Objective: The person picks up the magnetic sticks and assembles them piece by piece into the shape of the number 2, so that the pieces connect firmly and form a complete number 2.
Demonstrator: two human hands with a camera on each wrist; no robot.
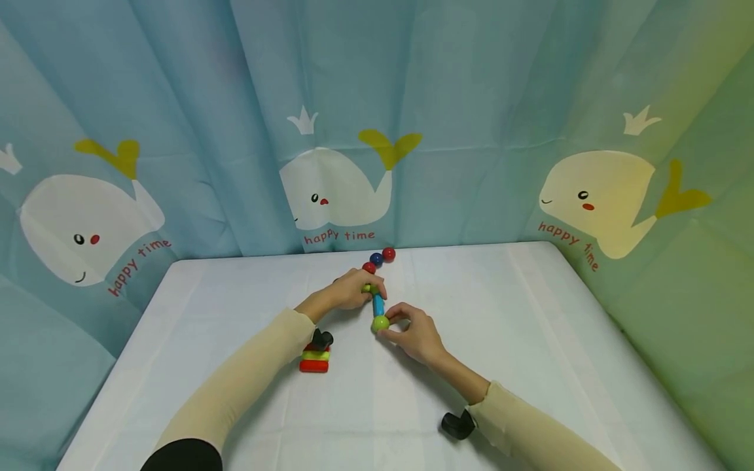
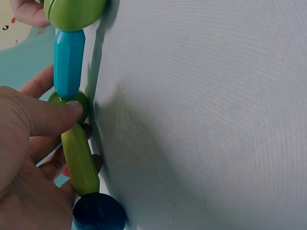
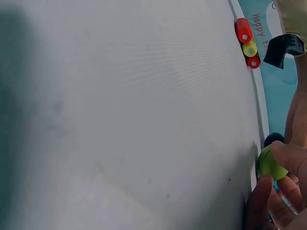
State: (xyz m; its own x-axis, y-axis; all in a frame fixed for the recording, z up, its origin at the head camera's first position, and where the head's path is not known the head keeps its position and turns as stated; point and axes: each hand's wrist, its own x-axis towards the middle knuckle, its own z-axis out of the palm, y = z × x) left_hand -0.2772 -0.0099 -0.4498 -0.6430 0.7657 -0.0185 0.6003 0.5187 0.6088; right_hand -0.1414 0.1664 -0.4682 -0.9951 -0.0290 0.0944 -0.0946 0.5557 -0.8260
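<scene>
My left hand (image 1: 351, 290) pinches a green ball (image 2: 82, 106) in a toy chain of balls and rods, its thumb across the ball. On one side a blue rod (image 2: 68, 62) joins that ball to a lighter green ball (image 1: 380, 323). A yellow-green rod (image 2: 81, 160) runs the other way to a dark blue ball (image 2: 99, 213). My right hand (image 1: 416, 333) pinches the lighter green ball between thumb and fingers at the near end of the blue rod. In the head view, the left hand hides part of the chain.
Beyond the left hand lie two red balls and a blue ball (image 1: 376, 260) between them. Red and yellow rods (image 1: 315, 366) lie side by side near the left wrist. A white table (image 1: 518, 366) lies beneath; a whale-print curtain (image 1: 471, 131) hangs behind it.
</scene>
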